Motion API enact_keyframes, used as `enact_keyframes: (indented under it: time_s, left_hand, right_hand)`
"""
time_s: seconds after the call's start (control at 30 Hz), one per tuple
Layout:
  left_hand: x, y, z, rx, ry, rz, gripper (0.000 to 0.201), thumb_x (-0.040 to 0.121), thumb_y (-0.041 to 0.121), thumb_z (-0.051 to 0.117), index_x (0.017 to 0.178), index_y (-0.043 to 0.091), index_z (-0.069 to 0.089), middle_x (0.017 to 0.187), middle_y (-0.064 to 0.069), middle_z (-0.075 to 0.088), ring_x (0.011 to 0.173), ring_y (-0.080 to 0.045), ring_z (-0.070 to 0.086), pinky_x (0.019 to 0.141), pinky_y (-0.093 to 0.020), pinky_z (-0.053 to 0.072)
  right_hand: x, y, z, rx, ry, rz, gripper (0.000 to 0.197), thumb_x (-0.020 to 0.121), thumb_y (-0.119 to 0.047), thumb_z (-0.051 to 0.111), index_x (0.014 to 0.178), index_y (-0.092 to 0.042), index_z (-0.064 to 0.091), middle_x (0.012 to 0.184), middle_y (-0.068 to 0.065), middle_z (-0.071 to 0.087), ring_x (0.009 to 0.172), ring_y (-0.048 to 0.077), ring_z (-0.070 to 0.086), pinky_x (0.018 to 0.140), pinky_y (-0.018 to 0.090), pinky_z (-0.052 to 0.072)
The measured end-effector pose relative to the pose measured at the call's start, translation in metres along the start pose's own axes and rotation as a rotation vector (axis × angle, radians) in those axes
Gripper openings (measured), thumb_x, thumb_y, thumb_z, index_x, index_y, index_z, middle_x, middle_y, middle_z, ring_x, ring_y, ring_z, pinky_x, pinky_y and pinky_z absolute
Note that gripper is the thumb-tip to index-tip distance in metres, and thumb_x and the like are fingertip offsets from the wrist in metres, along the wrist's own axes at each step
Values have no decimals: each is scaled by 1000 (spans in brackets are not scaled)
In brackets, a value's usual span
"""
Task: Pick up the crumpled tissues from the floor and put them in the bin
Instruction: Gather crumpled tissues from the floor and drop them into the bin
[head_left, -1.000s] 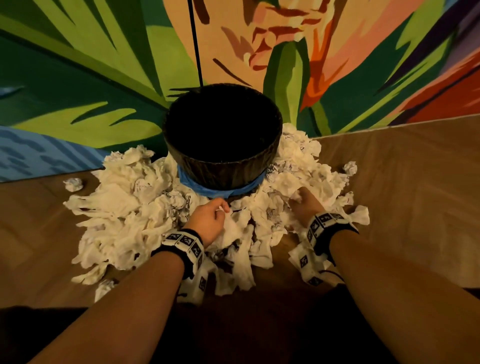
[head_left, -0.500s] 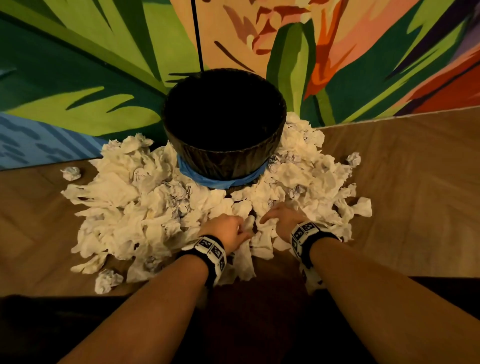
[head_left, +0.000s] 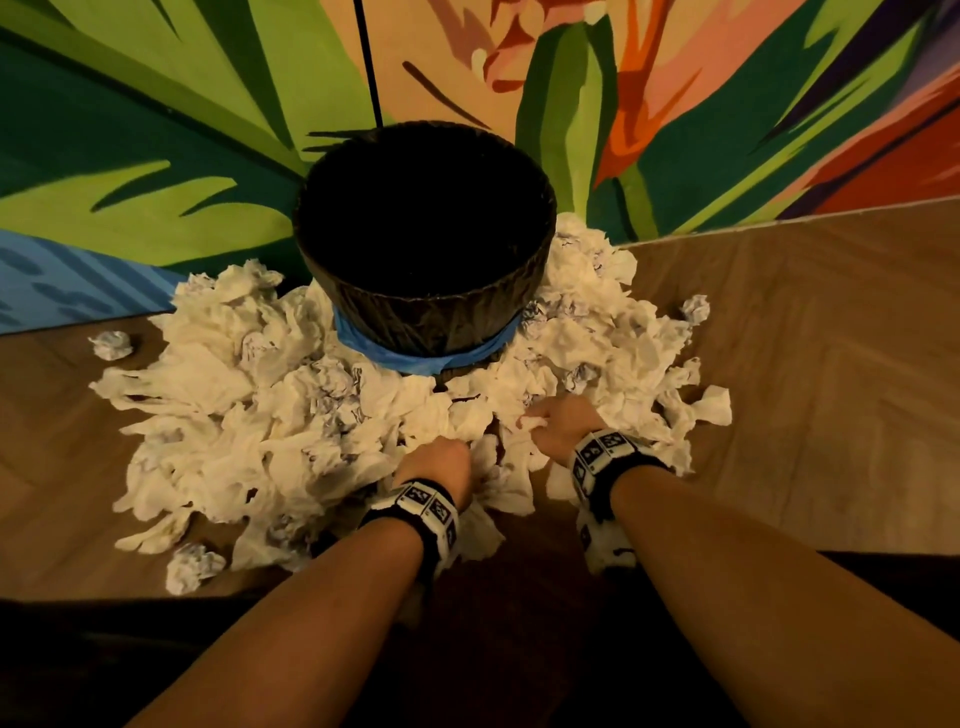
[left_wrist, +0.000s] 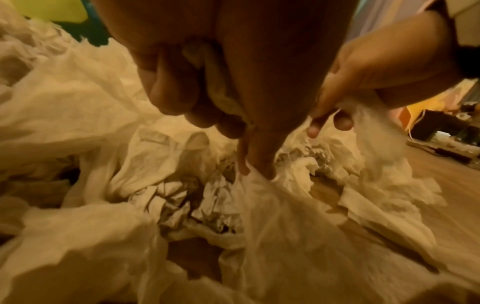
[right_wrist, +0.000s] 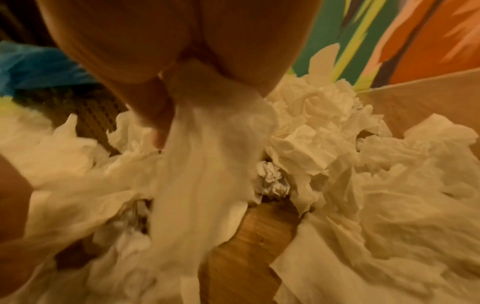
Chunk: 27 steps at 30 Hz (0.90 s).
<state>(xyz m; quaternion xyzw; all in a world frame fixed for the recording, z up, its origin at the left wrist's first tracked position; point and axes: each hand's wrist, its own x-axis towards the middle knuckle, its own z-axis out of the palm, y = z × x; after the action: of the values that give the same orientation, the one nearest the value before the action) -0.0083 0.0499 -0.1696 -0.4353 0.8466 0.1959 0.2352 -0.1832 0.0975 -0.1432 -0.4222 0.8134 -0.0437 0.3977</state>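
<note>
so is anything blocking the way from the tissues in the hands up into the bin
Nothing visible does. Left hand and right hand each grip tissues just in front of the bin, whose open top is uncovered.

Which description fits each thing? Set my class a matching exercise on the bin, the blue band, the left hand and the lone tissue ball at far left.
Things:
1. bin
2. blue band
3. left hand
4. lone tissue ball

Descriptions:
A. lies apart from the pile on the wooden floor
B. wraps the bin's lower part
C. grips tissues in the pile
D. stands against the painted wall, ringed by tissues

Pairs: 1-D, 2-B, 3-C, 4-A
</note>
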Motion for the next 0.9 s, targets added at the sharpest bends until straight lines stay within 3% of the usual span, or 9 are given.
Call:
enact_keyframes:
  time_s: [0.13, 0.23, 0.33, 0.47, 0.57, 0.63, 0.77, 0.83, 0.9]
  left_hand:
    - [-8, -1, -28, -148, 1, 154, 25, 91, 36, 58, 84, 13, 59, 101, -9, 61, 92, -27, 60, 76, -32, 49]
    - [-17, 6, -61, -198, 2, 297, 25, 85, 20, 60, 65, 16, 46, 76, -6, 52, 73, -22, 54, 63, -29, 42]
    - [-28, 16, -101, -215, 86, 425, 27, 83, 6, 52, 65, 22, 39, 67, 1, 45, 62, -15, 43, 52, -27, 30]
    - [-53, 34, -153, -408, 361, 555, 14, 86, 18, 58, 83, 22, 45, 69, 2, 53, 56, -11, 47, 52, -25, 33]
    - [-65, 35, -192, -450, 507, 647, 24, 76, 19, 71, 89, 19, 51, 90, 3, 56, 81, -10, 50, 70, -20, 38]
    - [-67, 26, -219, -423, 593, 644, 20, 78, 9, 67, 86, 20, 53, 95, 2, 54, 88, -13, 50, 76, -22, 33]
    - [-60, 1, -259, -568, 663, 512, 18, 87, 4, 50, 84, 22, 50, 98, -5, 62, 82, -22, 59, 71, -29, 47]
    - [-52, -10, -273, -600, 706, 439, 19, 88, 5, 45, 83, 21, 54, 83, -5, 65, 66, -21, 60, 59, -30, 50]
    - [-43, -20, -281, -508, 758, 365, 21, 88, 7, 45, 81, 20, 60, 69, 1, 59, 61, -20, 54, 55, -27, 37]
  right_hand:
    - [-1, 5, -13, 132, 153, -7, 37, 81, -19, 71, 117, -23, 64, 128, 3, 62, 108, 21, 60, 75, 19, 43]
    - [-2, 7, -22, 241, 152, -22, 40, 85, 2, 56, 113, -25, 63, 129, 7, 59, 101, 26, 62, 58, 20, 45]
    - [-4, 5, -34, 390, 151, 67, 40, 90, -4, 55, 127, -17, 62, 106, 10, 65, 65, 22, 59, 44, 24, 45]
    - [-19, -3, -57, 659, 371, 159, 52, 90, -42, 59, 124, -4, 55, 96, 12, 68, 76, 29, 66, 59, 32, 52]
    - [-28, -15, -81, 691, 512, 110, 67, 83, -64, 57, 119, -8, 57, 109, 11, 66, 97, 35, 66, 83, 45, 55]
    - [-32, -29, -101, 756, 584, 40, 63, 89, -62, 50, 112, -5, 59, 115, 16, 67, 102, 34, 65, 91, 44, 53]
    - [-42, -67, -141, 769, 698, -221, 24, 98, -33, 49, 82, -24, 65, 78, 2, 69, 65, 16, 65, 49, 20, 49]
    - [-48, -87, -156, 822, 739, -330, 22, 95, -26, 55, 78, -30, 68, 73, -3, 67, 53, 5, 60, 43, 19, 43]
    - [-51, -108, -170, 761, 768, -393, 29, 93, -39, 59, 67, -29, 67, 59, -10, 63, 46, -1, 53, 47, 12, 39]
